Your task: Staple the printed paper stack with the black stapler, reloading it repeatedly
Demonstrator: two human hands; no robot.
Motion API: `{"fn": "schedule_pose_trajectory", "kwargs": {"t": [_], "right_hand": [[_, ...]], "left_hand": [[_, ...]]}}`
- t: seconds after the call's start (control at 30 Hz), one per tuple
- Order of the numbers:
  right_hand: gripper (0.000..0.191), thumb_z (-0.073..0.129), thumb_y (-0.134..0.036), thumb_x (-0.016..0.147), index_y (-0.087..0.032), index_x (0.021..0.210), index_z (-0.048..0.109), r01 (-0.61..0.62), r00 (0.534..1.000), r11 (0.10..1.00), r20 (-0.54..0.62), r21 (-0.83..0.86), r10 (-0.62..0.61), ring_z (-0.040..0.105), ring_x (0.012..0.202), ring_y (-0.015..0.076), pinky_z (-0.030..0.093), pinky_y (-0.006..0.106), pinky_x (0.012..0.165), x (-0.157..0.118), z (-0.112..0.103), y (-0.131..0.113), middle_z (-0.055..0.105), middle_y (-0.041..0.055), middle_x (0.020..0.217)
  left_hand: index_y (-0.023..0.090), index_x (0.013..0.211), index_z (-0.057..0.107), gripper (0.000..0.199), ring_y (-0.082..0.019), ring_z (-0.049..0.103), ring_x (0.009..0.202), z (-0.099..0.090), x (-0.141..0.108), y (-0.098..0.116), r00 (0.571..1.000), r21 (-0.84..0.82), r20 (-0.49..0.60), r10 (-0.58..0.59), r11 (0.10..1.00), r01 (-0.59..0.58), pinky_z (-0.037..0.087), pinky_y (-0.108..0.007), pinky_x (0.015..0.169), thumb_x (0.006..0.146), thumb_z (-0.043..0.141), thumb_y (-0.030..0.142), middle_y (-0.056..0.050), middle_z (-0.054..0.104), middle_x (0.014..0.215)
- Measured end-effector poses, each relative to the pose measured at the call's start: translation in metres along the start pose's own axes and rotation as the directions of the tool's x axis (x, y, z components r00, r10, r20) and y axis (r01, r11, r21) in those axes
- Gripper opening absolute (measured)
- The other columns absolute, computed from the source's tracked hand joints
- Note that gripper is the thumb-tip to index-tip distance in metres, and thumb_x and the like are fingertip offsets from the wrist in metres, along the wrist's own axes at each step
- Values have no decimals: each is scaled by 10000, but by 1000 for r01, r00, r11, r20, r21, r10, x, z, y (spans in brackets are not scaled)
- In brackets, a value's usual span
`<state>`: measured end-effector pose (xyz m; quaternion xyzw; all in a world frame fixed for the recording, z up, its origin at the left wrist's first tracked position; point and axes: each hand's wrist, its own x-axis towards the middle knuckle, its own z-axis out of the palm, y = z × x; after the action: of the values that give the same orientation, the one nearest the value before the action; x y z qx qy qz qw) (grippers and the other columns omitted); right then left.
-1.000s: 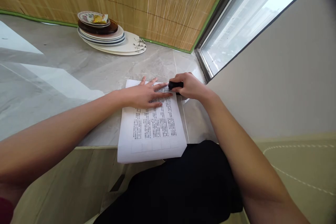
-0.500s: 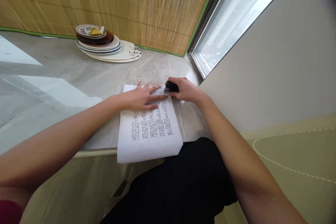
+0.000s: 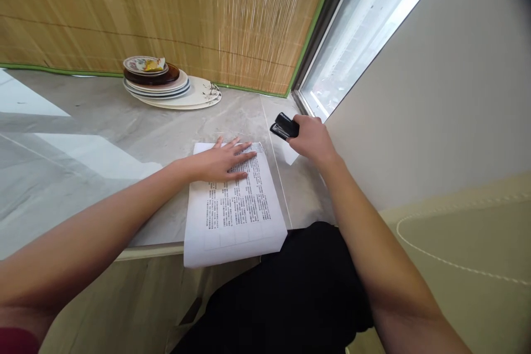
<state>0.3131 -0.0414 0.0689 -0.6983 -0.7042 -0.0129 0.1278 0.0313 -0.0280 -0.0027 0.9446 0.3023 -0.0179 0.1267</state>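
Observation:
My left hand (image 3: 226,161) lies flat with its fingers spread on the upper part of a printed sheet of paper (image 3: 244,240). The sheet's near end hangs over the table's front edge. To the right of the paper, my right hand (image 3: 314,138) grips a black stapler (image 3: 285,126), its jaw pointing left. The stapler is apart from the sheet, by the corner near the window. My right fingers partly hide its rear end.
A stack of plates (image 3: 157,83) with a yellow wrapper (image 3: 154,64) on top stands at the back of the marble-look table (image 3: 108,110). Behind it hangs a bamboo blind (image 3: 166,5). A window frame (image 3: 319,27) and a grey wall (image 3: 435,83) bound the right side.
My right hand has moved the stapler off the paper's top right corner, up and to the right. My left hand stays spread on the sheet. The camera view has shifted slightly.

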Motion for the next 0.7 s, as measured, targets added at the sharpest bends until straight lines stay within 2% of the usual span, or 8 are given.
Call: {"fn": "schedule_pose_trajectory", "kwargs": {"t": [0.1,0.17,0.23,0.33,0.43,0.6,0.7], "right_hand": [[154,734,-153,736,-202,837,629,30,997,983,59,179,-41,558,803,216,360,335,676,-5,-6,-15,607,45,792],[175,750,-176,716,-210,780,591,47,986,955,139,294,-91,534,747,195,354,338,663,-10,-10,-27,571,20,737],[192,751,-176,694,-212,756,573,60,979,932,161,358,-125,530,734,193,356,342,656,-14,-12,-37,563,17,723],[175,723,-161,686,-213,770,579,69,991,926,81,371,-107,543,771,216,373,349,657,-16,-10,-44,576,38,748],[152,694,-166,699,-213,803,595,45,998,928,22,369,-57,547,788,228,389,356,662,-14,-4,-42,581,49,772],[152,717,-207,698,-211,804,608,5,998,918,59,397,-31,552,736,214,393,356,647,-10,2,-34,583,36,746],[172,733,-216,698,-203,831,625,29,994,904,79,427,-69,584,744,216,406,348,640,-13,3,-42,623,43,770]], "left_hand": [[315,1783,288,783,-484,152,1708,0,0,-1,1000,14,-4,9,1000,-9,122,-781,1316,1103,430,675,-111,126,1875],[299,1787,279,802,-492,161,1704,0,0,-2,1000,16,-13,14,1000,-14,129,-790,1308,1098,442,675,-132,138,1869],[302,1776,318,798,-498,183,1698,1,0,-2,999,16,-35,20,1000,-20,128,-787,1308,1090,457,684,-142,162,1862],[315,1739,414,766,-486,241,1685,1,0,-4,998,15,-62,22,1000,-21,129,-759,1317,1080,475,702,-141,216,1851],[332,1722,444,753,-447,286,1678,2,0,-8,996,1,-84,27,1000,-27,135,-700,1335,1071,500,707,-127,277,1839],[333,1667,525,754,-400,360,1652,1,0,-15,990,-54,-139,34,998,-42,162,-599,1347,1033,562,739,-110,383,1801],[291,1617,575,746,-397,440,1599,-1,0,-23,983,-108,-182,31,993,-51,219,-591,1326,997,645,701,-135,471,1749]]}}
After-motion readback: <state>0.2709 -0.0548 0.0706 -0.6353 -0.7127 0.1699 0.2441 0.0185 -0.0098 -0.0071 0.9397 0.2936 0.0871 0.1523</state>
